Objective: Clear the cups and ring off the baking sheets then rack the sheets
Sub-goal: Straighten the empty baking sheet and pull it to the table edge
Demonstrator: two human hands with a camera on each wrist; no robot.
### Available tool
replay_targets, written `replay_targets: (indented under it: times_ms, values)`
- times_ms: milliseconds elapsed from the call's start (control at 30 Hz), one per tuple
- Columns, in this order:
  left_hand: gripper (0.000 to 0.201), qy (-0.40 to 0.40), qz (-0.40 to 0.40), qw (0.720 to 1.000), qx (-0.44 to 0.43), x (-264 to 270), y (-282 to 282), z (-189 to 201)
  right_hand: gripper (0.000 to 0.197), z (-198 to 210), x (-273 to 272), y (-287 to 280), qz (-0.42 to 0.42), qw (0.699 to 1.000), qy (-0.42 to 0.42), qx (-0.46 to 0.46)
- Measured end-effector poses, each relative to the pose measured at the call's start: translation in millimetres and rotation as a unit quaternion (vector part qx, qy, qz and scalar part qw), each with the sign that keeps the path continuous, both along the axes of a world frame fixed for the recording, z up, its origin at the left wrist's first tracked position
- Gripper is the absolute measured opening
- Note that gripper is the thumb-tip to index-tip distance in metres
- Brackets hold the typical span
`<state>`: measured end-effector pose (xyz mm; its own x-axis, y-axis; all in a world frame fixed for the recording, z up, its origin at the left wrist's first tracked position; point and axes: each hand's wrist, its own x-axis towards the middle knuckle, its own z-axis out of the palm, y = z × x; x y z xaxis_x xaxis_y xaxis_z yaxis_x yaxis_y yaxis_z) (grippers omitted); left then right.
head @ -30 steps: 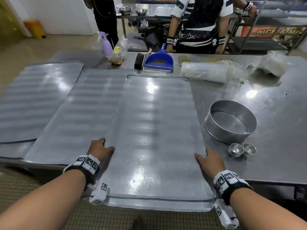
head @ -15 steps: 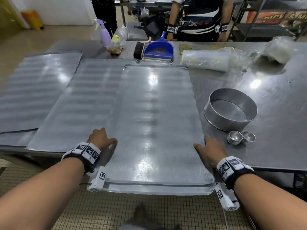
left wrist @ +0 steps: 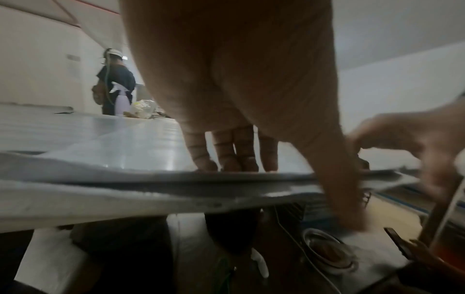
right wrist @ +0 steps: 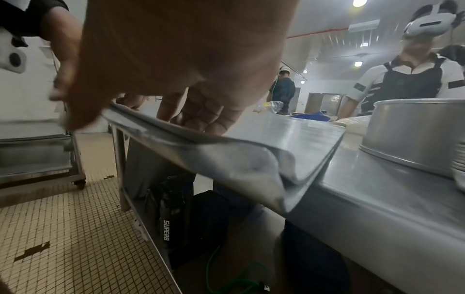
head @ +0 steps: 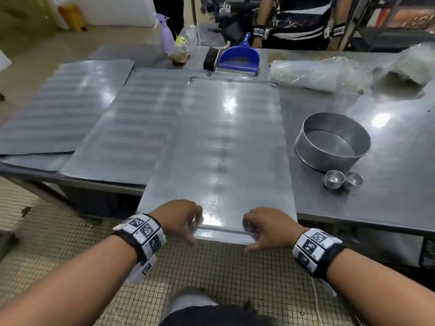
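The top baking sheet lies lengthwise on the steel table, its near end sticking out past the front edge. My left hand and right hand hold that near rim, fingers on top and thumbs down in front of it. In the left wrist view the fingers press on the baking sheet. In the right wrist view its corner hangs off the table. The metal ring and two small cups stand on the table right of the sheet.
Two more ridged sheets overlap to the left. A blue dustpan, a purple spray bottle and plastic bags line the far side, where a person stands. Tiled floor lies below my hands.
Both hands left the sheet's long sides and came together on its near short rim. The sheet has slid toward me, further past the table's front edge.
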<state>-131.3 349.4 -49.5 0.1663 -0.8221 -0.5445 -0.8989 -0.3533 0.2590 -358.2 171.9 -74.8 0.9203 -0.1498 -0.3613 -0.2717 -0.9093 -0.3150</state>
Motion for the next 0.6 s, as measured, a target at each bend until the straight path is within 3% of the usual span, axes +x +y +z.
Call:
replay_targets:
  times_ms: [133,200,300,367,433,500,600]
  values:
    - [0.023,-0.013,-0.006,0.998,-0.058,-3.5,4.7,-6.9,0.029,-0.8,6.0,2.1,-0.012,1.000,-0.023,-0.001]
    - [0.019,-0.003,0.000,0.998,-0.070,-2.8,7.2,-9.3,0.027,1.5,6.0,4.9,-0.023,0.999,-0.023,0.005]
    - [0.030,0.037,0.019,0.996,-0.083,2.5,12.3,-12.7,0.035,6.6,2.5,7.7,-0.050,0.998,-0.026,0.021]
    - [0.051,0.073,0.073,0.987,-0.123,14.5,17.0,-11.8,0.044,8.9,-0.1,4.4,-0.111,0.992,-0.058,0.026]
    - [0.068,0.060,0.159,0.967,-0.192,37.5,20.2,-12.2,0.052,3.3,-3.7,-9.1,-0.237,0.965,-0.115,-0.011]
    - [0.075,-0.009,0.251,0.943,-0.217,65.3,23.6,-16.4,0.055,-14.0,-13.1,-30.7,-0.395,0.906,-0.140,-0.050]
    - [0.080,-0.066,0.353,0.919,-0.161,95.6,26.6,-25.0,0.073,-39.0,-25.2,-59.6,-0.532,0.843,-0.070,-0.019]
